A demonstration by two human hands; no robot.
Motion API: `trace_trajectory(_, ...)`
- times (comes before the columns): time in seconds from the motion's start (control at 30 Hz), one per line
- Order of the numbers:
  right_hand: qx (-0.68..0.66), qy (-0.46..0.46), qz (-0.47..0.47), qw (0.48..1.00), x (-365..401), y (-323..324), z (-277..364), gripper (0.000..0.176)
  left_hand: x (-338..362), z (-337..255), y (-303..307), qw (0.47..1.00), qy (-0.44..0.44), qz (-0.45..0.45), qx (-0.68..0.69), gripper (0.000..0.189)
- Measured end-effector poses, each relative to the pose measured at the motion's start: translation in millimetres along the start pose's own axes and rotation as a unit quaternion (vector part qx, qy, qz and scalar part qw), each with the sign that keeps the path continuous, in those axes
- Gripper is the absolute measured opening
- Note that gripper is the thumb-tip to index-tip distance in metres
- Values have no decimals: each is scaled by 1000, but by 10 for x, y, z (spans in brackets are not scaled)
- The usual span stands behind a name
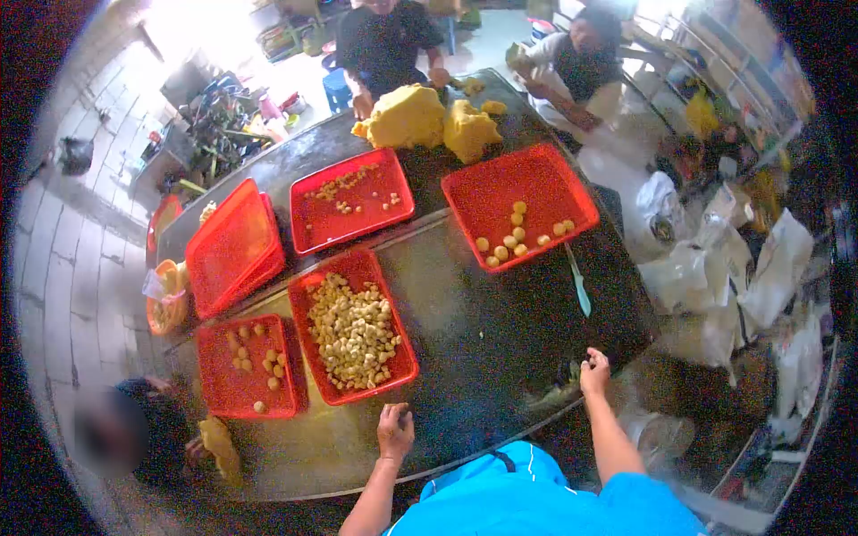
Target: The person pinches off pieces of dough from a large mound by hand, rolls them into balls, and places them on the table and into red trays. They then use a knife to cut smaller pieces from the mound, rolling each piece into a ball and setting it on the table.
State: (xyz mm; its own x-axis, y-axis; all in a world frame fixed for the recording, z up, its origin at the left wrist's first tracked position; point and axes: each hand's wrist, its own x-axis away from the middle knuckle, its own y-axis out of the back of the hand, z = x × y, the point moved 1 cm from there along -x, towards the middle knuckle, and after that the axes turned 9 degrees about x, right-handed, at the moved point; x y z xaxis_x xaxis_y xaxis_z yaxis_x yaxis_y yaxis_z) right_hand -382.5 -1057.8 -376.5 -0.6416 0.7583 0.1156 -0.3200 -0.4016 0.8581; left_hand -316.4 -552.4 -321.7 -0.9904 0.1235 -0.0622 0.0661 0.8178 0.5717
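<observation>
Near the table's front edge is my left hand (395, 432), its fingers curled; whether they hold anything is too small to tell. Just beyond it stands a red tray (410, 368) heaped with small pale pieces (355, 335). My right hand (594, 371) is by the right part of the front edge, fingers partly bent and apart, with nothing visible in them. Beyond that hand, a knife with a light blue handle (581, 293) lies on the dark table (483, 357), its blade end by a red tray (572, 192) of round dough balls (509, 241).
Another red tray (290, 406) with balls is at left, near a person (152, 429) and yellow dough (219, 447). Stacked red trays (234, 246) and a tray of small bits (357, 219) lie farther back. Large yellow dough (407, 116) sits before two people.
</observation>
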Motion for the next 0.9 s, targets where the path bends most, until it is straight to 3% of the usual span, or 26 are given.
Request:
trace_trajectory(0.1, 46, 87, 2, 995, -187, -61, 253, 40, -19, -67, -124, 999, 3, 20, 27, 23)
trace_trajectory(0.17, -2, 137, 6, 991, -314, -90, 458, 41, -127, -186, -240, 999, -11, 32, 36, 22)
trace_trajectory(0.27, -46, 113, 53, 991, -534, 13, 1036, 43, -532, -430, -436, 996, -20, 59, 58, 27)
trace_trajectory(0.37, -99, 125, 76, 984, -964, 113, 1543, 44, -1108, -463, -707, 996, -47, 35, 71, 31)
trace_trajectory(0.43, -109, 221, 48, 968, -1414, 65, 1741, 52, -1562, -373, -892, 995, -74, 9, 72, 32)
trace_trajectory(0.5, -197, 207, 56, 957, -1993, -91, 1973, 55, -2069, -129, -1127, 978, 79, -4, 195, 37)
trace_trajectory(0.57, -272, 212, 71, 936, -2636, -206, 2347, 55, -2799, -469, -1045, 987, -9, -32, 159, 44)
trace_trajectory(0.63, -366, 166, 120, 908, -3193, -390, 2898, 58, -3496, -593, -1189, 987, -5, -50, 155, 49)
trace_trajectory(0.67, -367, 152, 143, 906, -3354, -363, 3282, 62, -3870, -729, -1246, 983, -58, -64, 159, 51)
trace_trajectory(0.7, -451, 127, 202, 860, -3542, -491, 3539, 65, -4275, -846, -1325, 977, -112, -78, 163, 52)
trace_trajectory(0.77, -548, 26, 271, 791, -3920, -850, 4043, 74, -5083, -878, -1542, 986, -61, -32, 150, 55)
trace_trajectory(0.8, -560, -7, 302, 771, -4058, -972, 4270, 83, -5476, -923, -1679, 983, -80, -39, 163, 55)
trace_trajectory(0.87, -592, -109, 322, 731, -4285, -1243, 4651, 81, -6205, -1115, -1892, 979, -99, -35, 175, 58)
trace_trajectory(0.9, -592, -115, 328, 727, -4396, -1403, 4748, 81, -6493, -1277, -1940, 979, -100, -24, 174, 60)
